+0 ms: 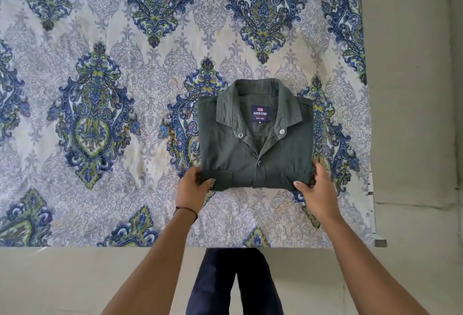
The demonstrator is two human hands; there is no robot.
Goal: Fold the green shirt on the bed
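The green shirt (255,144) lies on the bed as a compact folded rectangle, collar pointing away from me, its dark blue neck label and snap buttons showing. My left hand (191,187) grips the near left corner, thumb on top and fingers tucked under the fold. My right hand (317,184) holds the near right corner the same way. Both chest pockets sit along the near edge between my hands.
The bed (100,114) is covered by a white sheet printed with blue and green ornaments, spreading far left and back. Its near edge runs just below my forearms. Pale floor (413,114) lies to the right and in front. My dark trousers (235,284) show below.
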